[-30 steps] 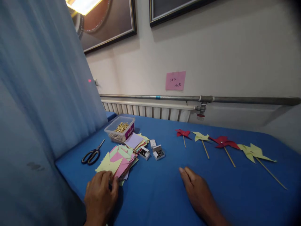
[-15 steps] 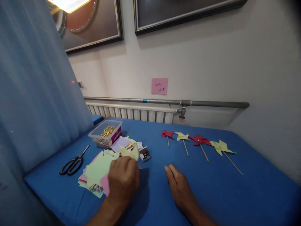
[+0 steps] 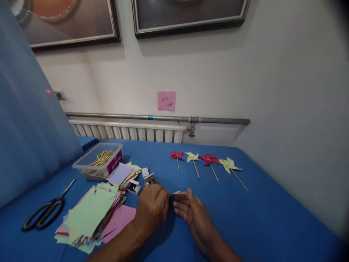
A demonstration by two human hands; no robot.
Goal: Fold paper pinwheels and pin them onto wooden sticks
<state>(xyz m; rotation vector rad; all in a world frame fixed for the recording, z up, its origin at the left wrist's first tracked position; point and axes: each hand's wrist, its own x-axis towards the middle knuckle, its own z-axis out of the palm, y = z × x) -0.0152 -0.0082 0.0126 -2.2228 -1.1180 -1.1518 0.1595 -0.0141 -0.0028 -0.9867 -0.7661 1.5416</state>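
Note:
My left hand is closed, its knuckles toward me, on a pale yellow paper pinwheel. Just a small tip of that pinwheel shows past my fingers; the rest is hidden. Close by on the right, my right hand is open with its fingers stretched toward the paper tip. Whether it touches the paper I cannot tell. Beyond my left hand are two small boxes of metal pins: one box beside the paper pile, another box partly behind my knuckles.
Stacked coloured paper and a pink sheet lie left on the blue-covered table. Black-handled scissors lie farther left. A clear tub holds thin sticks. Several finished pinwheels, including a red one, lie in a back row.
My left hand has moved right, off the paper pile, bringing the pinwheel near my right hand. My right hand's fingers have spread a little. The view has shifted right.

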